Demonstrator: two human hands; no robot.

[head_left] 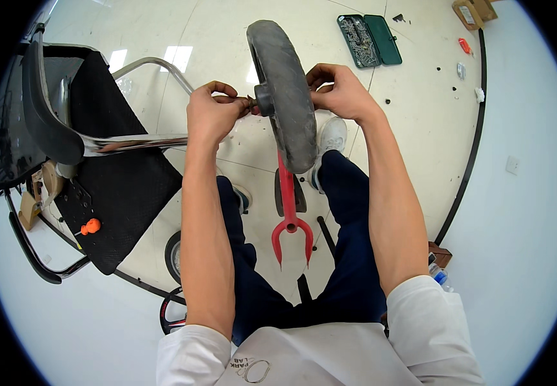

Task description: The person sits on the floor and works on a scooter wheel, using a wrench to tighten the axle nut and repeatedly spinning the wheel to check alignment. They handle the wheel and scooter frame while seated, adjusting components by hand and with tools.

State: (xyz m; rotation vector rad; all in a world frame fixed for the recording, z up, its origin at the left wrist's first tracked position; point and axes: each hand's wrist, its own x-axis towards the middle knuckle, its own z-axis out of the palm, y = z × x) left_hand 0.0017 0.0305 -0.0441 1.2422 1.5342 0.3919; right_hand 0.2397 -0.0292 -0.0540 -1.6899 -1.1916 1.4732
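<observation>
A wheel with a worn black tyre (288,103) stands upright at the far end of a red bike frame (286,186). The forked end of that frame points toward me, between my legs. At the wheel's left side, my left hand (211,114) is closed, its thumb and fingertips pinching the axle end (252,103) beside the black hub. Across the tyre, my right hand (348,93) has its fingers curled in at the hub's right side. The tyre hides those fingertips and whatever they grip.
On the left is a black chair (117,199) with chrome arms and an orange-handled tool (90,226) on it. An opened green case (381,42) of metal parts lies far off. Another wheel (173,256) rests near my left leg. Small parts are scattered near the right wall.
</observation>
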